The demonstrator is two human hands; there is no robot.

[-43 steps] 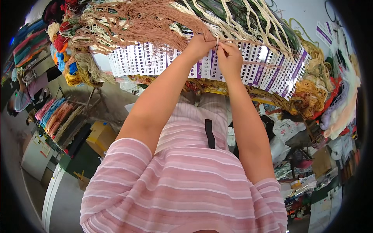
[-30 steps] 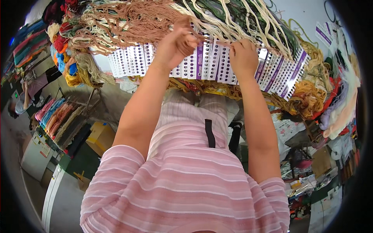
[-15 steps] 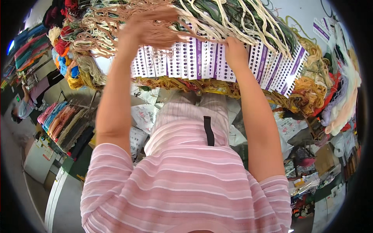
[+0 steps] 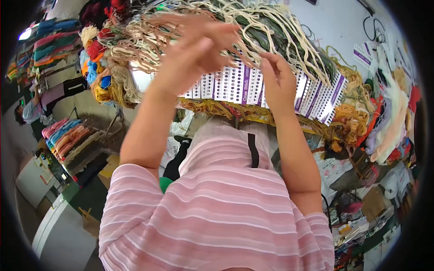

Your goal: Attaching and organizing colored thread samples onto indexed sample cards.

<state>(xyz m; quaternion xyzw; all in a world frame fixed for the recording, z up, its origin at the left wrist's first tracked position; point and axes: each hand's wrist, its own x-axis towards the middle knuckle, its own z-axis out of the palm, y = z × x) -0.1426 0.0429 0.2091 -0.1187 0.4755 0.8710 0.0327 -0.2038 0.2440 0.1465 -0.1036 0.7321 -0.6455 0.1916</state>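
Observation:
My left hand is smeared by motion above brown embroidery thread, and its grip is unclear. To its right, my right hand has its fingers curled in, thumb near the index finger. Loose brown strands end close to those fingertips, but what they pinch is too small to make out. Under both hands lies a row of white-and-purple cards punched with holes. Cream thread and dark green thread spread over the cards' far ends.
Mustard yarn lines the table's near edge. Colourful yarn bundles crowd the left end, pale hanks the right. At far left are a rack of coloured skeins and another person.
My left hand has swung nearer to me and turned, fingers pointing right. The brown strands stretched between my hands before no longer show taut. My view has shifted slightly.

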